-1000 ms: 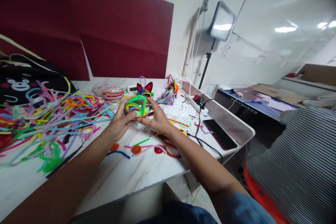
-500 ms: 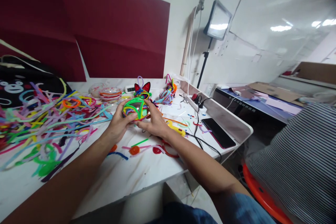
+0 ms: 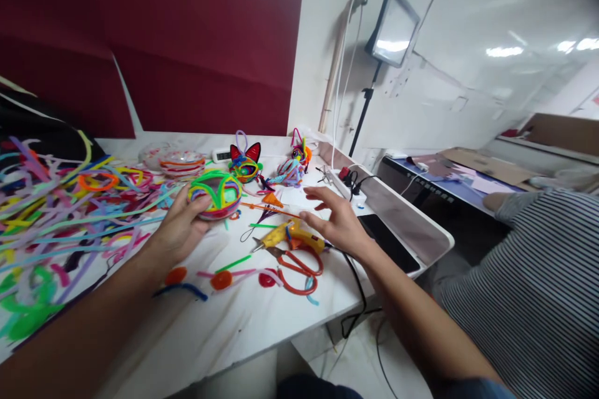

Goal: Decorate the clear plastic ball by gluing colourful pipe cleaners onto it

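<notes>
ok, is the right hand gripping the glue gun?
No, the right hand is open, fingers spread beside the glue gun lying on the table; the left hand holds the pipe-cleaner ball.

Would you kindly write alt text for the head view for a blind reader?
The person's left hand holds a colourful pipe-cleaner ball at a white table, while the open right hand hovers near a yellow glue gun and red scissors. Loose pipe cleaners lie heaped at left.

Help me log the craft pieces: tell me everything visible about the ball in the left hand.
The ball is a rounded form wrapped in fuzzy pipe cleaners, mostly green and yellow loops over red, blue and orange bands. The left hand cups its near side just above the white table; whether it rests there is unclear.
</notes>
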`<action>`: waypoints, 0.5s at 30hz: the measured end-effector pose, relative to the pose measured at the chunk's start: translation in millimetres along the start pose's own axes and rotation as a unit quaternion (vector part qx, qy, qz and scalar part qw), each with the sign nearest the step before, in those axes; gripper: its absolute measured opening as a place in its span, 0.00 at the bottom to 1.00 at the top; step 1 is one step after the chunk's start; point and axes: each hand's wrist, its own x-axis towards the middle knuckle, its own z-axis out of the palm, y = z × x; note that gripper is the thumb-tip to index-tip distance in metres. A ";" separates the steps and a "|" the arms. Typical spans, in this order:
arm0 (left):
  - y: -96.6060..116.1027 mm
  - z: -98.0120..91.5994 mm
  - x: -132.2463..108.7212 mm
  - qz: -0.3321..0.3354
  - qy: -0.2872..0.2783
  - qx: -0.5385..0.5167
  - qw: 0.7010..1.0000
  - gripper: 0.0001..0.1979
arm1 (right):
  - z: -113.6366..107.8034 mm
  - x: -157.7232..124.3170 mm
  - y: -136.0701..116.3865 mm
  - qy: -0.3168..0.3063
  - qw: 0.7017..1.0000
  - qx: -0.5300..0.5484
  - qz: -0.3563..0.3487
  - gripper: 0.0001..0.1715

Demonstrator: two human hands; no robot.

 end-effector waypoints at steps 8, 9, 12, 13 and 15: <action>-8.4 -7.8 8.4 -0.070 0.060 0.016 0.996 0.17 | -17.8 -45.6 -16.6 -0.105 0.975 -0.151 -0.128 0.14; -8.9 -7.1 8.5 -0.077 0.066 0.027 0.994 0.18 | -15.8 -48.9 -21.4 -0.104 0.968 -0.168 -0.157 0.14; -10.9 -4.8 9.2 -0.098 0.089 0.059 0.989 0.22 | -2.8 -60.8 -31.2 -0.087 0.954 -0.187 -0.217 0.15; -11.8 -4.5 9.3 -0.102 0.090 0.073 0.988 0.24 | 5.2 -66.0 -32.1 -0.073 0.953 -0.177 -0.233 0.14; -12.9 -5.0 7.8 -0.098 0.076 0.109 0.986 0.26 | 27.6 -77.4 -30.1 -0.041 0.950 -0.148 -0.271 0.10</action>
